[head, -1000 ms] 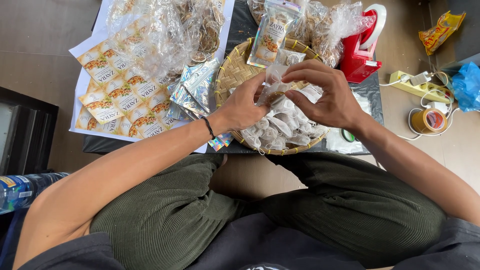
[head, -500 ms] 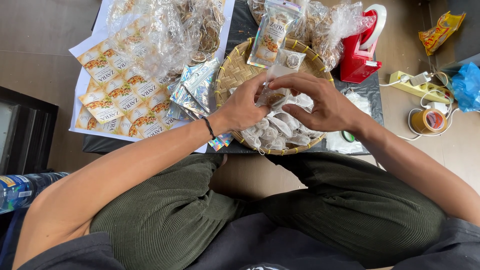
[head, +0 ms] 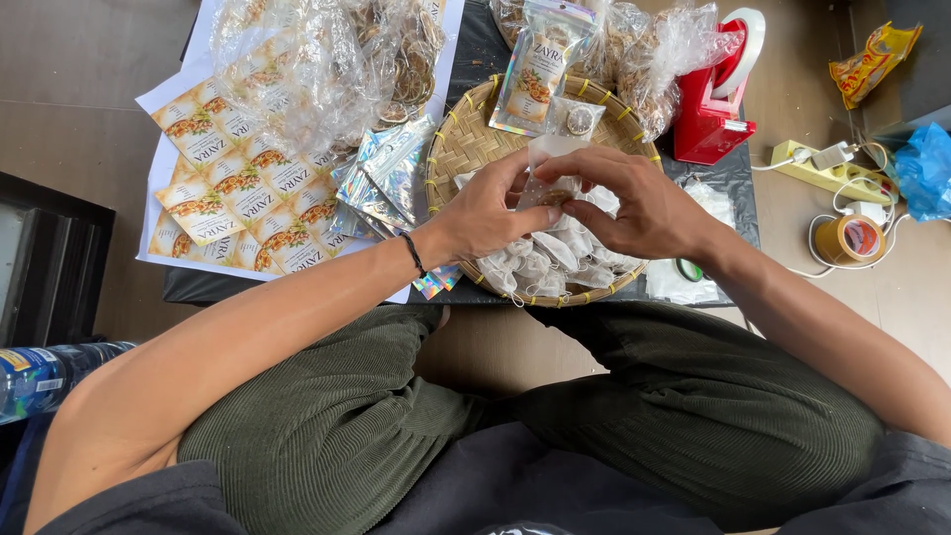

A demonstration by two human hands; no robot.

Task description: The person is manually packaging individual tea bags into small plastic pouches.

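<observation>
Both my hands meet over a round woven bamboo tray [head: 466, 139] on a low dark table. My left hand [head: 485, 213] and my right hand [head: 639, 203] pinch one small white mesh sachet [head: 551, 170] between their fingertips, held just above a heap of similar white sachets [head: 555, 258] in the tray's near half. A shiny printed pouch [head: 535, 74] and a small clear packet [head: 577, 119] lie at the tray's far edge.
Printed label sheets [head: 233, 193] and a clear bag of dried slices [head: 317, 64] lie left, with holographic pouches [head: 381, 178] beside the tray. A red tape dispenser [head: 708, 104], a power strip [head: 822, 163], a brown tape roll [head: 850, 238] stand right. A bottle [head: 45, 376] lies at left.
My hands have lifted slightly off the heap and come together, with one white sachet now pinched between them higher over the tray.
</observation>
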